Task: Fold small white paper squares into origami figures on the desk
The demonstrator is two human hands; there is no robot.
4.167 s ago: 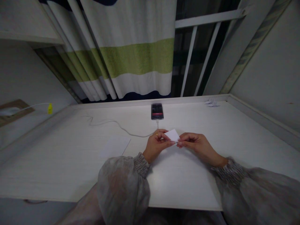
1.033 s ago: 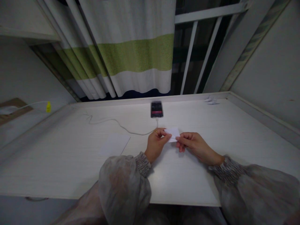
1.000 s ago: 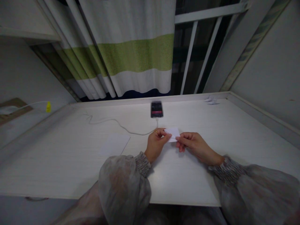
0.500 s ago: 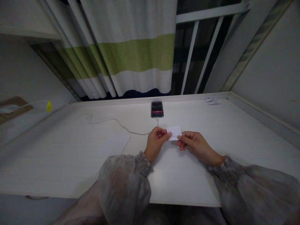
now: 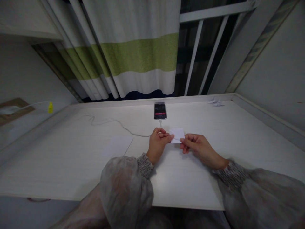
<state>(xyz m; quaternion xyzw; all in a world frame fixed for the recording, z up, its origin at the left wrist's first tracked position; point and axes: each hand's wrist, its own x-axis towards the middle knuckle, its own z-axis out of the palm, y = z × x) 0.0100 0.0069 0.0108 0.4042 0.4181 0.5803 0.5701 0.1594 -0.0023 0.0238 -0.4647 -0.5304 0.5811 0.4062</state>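
A small folded piece of white paper [image 5: 177, 133] is held between my two hands, over the middle of the white desk [image 5: 190, 178]. My left hand [image 5: 159, 143] pinches its left edge, the thumb lying on top; a ring shows on one finger. On the opposite side my right hand [image 5: 199, 148] grips the lower right corner between thumb and fingers. A diagonal fold line crosses the paper near both thumbs. The fingers under the paper are partly hidden.
Beyond my hands lies a phone [image 5: 160, 110] with a white cable [image 5: 124, 127] running left. A flat white sheet [image 5: 118, 145] rests to the left. Small folded paper pieces [image 5: 216, 102] sit at the back right. A curtain [image 5: 140, 57] hangs behind the desk.
The fingers of my left hand have lifted slightly behind the paper. Both hands keep their pinch, and the paper stays in nearly the same place.
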